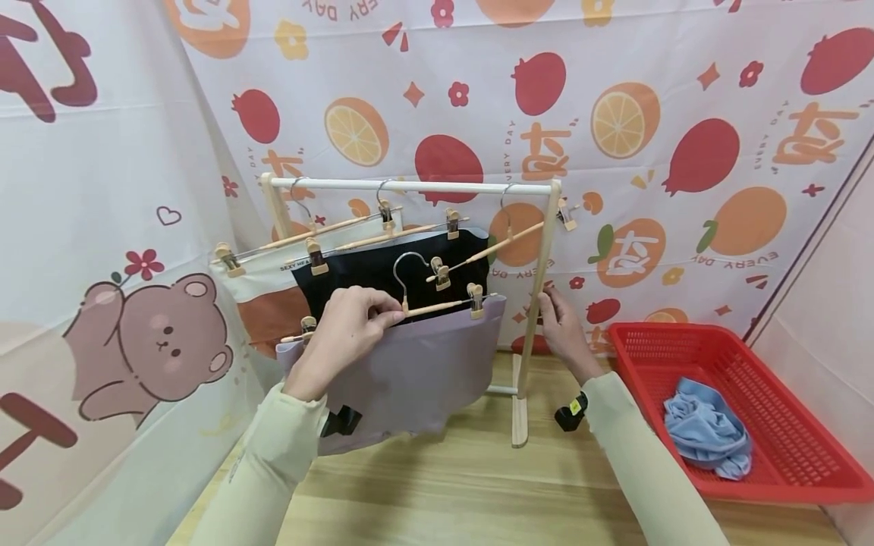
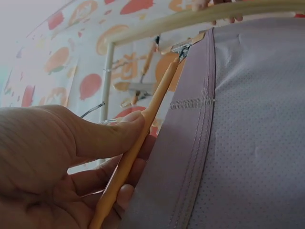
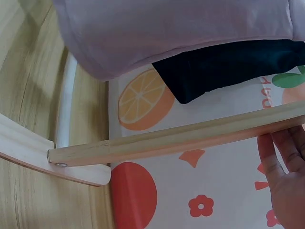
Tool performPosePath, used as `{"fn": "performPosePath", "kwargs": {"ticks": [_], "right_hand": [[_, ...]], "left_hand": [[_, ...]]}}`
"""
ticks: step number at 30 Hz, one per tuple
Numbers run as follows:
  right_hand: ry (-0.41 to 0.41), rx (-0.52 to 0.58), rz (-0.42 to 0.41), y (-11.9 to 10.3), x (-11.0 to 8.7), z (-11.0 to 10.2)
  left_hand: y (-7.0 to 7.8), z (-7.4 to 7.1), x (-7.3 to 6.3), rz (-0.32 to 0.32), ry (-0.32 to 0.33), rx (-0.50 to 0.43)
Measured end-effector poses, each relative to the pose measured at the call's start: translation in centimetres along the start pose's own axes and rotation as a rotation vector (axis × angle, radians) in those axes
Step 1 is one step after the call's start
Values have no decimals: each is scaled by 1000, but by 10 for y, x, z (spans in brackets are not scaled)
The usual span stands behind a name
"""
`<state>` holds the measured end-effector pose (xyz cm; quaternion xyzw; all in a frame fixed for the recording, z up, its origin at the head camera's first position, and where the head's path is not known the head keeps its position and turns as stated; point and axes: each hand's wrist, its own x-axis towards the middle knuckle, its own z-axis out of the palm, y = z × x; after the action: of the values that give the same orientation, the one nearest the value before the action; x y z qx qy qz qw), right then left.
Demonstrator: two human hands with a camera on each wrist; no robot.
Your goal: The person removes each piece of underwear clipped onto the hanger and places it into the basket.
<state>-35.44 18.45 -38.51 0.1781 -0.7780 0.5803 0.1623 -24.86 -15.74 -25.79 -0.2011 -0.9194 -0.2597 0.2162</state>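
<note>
Left hand (image 1: 350, 327) pinches a hanger (image 1: 435, 308) bearing a lavender garment (image 1: 416, 371); right hand (image 1: 565, 332) grasps the rack's right post (image 1: 535, 326)

Head view: The lavender garment hangs from clips on the hanger, on the near side of the rack (image 1: 423, 186). The hanger's metal hook (image 1: 404, 280) is below and apart from the white top rail. Farther back, a white-and-rust garment (image 1: 271, 312) hangs at the left and a black garment (image 1: 362, 267) beside it, partly covered by the lavender one. At the right end of the rail is a bare hanger (image 1: 493, 252), tilted up to the right. The rack stands on a wooden desk (image 1: 444, 493) before a fruit-printed cloth (image 1: 580, 45). To the right, a red basket (image 1: 785, 497) holds a crumpled blue cloth (image 1: 706, 428).

Left wrist view: The thumb and fingers hold the hanger's wooden bar from opposite sides. Beside it runs the lavender waistband (image 2: 183, 124), with rows of stitching; a clip (image 2: 198, 38) grips it at the far end.

Right wrist view: The fingers (image 3: 271, 162) reach behind the right post, their tips hidden. The post meets a wooden foot (image 3: 28, 150) at the left. The lavender garment hangs above, with part of the black garment showing beyond its edge.
</note>
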Motion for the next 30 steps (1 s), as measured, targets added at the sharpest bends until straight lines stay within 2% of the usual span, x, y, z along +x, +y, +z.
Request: {"fn": "performPosePath", "kwargs": {"ticks": [3,10,16,22,25,30], "right_hand": [[-7,-4,-23,-2,1,-2],[-62,37,0,-30,-9,-7],[-81,-19,27,-13,-3,-10],[-131,-19,31,-19,-3,-15],[-163,-66,60,-26,-4,-19],[-214,-203,94,-42,-8,-28]], "left_hand": [[3,1,-6,19,-6,-22],[8,8,-24,62,-4,-85],[19,12,-36,140,23,-109],[29,13,-43,223,38,-151],[33,13,-45,259,44,-172],[40,13,-49,301,45,-196]]}}
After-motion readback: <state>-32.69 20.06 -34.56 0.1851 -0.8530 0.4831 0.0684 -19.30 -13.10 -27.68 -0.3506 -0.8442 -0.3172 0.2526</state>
